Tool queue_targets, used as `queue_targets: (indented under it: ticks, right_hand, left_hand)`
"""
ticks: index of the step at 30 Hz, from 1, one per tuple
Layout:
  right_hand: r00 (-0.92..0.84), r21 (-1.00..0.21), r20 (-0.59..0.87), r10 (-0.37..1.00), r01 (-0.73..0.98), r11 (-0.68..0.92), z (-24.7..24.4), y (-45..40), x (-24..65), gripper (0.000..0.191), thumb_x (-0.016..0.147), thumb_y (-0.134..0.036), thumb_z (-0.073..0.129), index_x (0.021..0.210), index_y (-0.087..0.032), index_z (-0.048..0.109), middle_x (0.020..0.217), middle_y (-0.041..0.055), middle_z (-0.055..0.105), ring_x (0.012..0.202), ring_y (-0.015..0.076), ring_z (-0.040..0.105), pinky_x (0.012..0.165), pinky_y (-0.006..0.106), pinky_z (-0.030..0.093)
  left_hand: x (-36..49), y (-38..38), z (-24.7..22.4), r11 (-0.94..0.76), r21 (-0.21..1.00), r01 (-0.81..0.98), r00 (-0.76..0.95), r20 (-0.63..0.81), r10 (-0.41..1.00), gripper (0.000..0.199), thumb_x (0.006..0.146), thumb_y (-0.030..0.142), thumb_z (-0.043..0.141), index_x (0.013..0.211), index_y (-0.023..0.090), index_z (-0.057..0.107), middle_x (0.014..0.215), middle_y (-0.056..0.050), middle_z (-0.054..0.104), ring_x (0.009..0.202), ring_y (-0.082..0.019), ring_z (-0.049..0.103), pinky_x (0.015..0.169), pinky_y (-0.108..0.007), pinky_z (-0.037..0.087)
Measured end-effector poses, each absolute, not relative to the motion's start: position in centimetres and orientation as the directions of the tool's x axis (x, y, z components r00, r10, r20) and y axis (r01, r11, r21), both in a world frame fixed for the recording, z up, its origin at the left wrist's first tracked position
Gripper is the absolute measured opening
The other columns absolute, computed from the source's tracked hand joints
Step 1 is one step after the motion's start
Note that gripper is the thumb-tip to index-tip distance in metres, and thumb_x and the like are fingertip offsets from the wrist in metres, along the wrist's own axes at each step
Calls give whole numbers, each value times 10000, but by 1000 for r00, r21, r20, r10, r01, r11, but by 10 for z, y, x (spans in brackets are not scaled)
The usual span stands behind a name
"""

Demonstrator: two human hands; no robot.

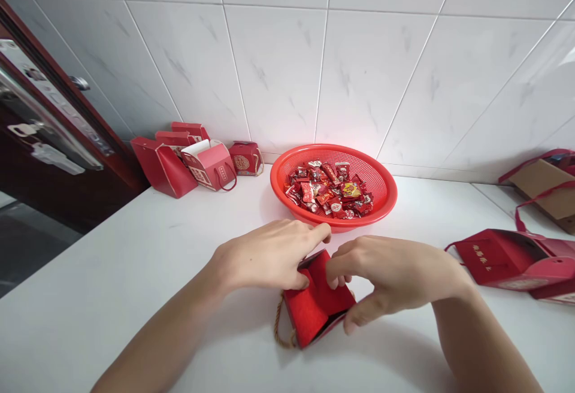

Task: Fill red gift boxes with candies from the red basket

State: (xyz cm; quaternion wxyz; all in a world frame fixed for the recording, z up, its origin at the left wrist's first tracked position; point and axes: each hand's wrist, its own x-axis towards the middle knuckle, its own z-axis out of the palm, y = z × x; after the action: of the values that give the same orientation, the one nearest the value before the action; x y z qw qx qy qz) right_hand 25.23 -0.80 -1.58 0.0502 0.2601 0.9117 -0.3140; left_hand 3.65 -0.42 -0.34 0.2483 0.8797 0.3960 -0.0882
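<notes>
A white tiled wall [278, 63] rises behind a white countertop [135, 273], and a dark red door [45, 141] with a metal lock stands far beyond the left hand. On the countertop, just beyond both hands, is a round red plastic basket [287, 177], and it is full of red wrapped sweets [327, 192]. The sweets are many, so the basket is far from empty. Well beyond the left hand stands a group of red paper boxes [164, 165], and most of them look open at the top. Beside this group, one small red box [245, 158] looks closed. Past the right hand lie more red boxes [507, 258], and they also look open, with a brown card piece [545, 192] farther behind them.

Between the two hands, and touching both, is a small red gift box [317, 303] that lies tilted on the countertop, with a twisted rope handle [279, 324] on the side of the left hand. The left hand [265, 255] holds the upper edge of this box, and the right hand [386, 273] grips its other side with bent fingers. The hands are close but apart. I cannot tell if the box has anything inside.
</notes>
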Motion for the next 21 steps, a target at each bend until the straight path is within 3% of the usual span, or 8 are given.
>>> queue_targets:
  ticks: [3,6,11,15,21]
  right_hand:
    - [-815,-464,-308,491,579,670,-15,-9,243,185,876,-330,800,904,-170,710,833,16,704,694,150,573,583,261,369]
    - [-748,-340,-363,556,662,668,-14,-9,237,218,890,-333,773,775,-168,690,718,3,656,634,147,526,557,271,342]
    - [-661,-235,-374,650,746,623,-20,-9,236,312,880,-437,764,734,-172,687,629,-1,596,592,156,489,538,281,313]
    - [-642,-221,-388,661,761,610,-24,-8,236,340,895,-462,739,725,-173,681,662,18,630,618,170,516,551,285,307]
    - [-627,-228,-406,664,774,591,-21,-8,236,325,899,-466,726,765,-176,670,700,19,636,648,176,551,560,280,307]
  left_hand:
    - [37,-3,-5,-563,407,720,693,-378,613,351,738,218,689,1054,247,539,818,27,641,713,-188,627,529,-280,363]
    - [36,-1,-6,-564,433,704,711,-424,561,323,713,285,747,942,229,527,789,24,634,672,-181,619,493,-283,360]
    - [34,6,-4,-536,464,705,708,-493,506,302,738,290,762,941,209,553,882,-2,683,773,-185,658,586,-263,451]
    - [34,10,-5,-496,485,720,694,-521,497,286,777,343,753,967,203,592,890,-4,695,762,-176,660,593,-260,461]
    - [39,8,-12,-497,452,740,672,-495,551,280,772,406,753,845,218,559,738,25,653,626,-160,605,477,-269,349]
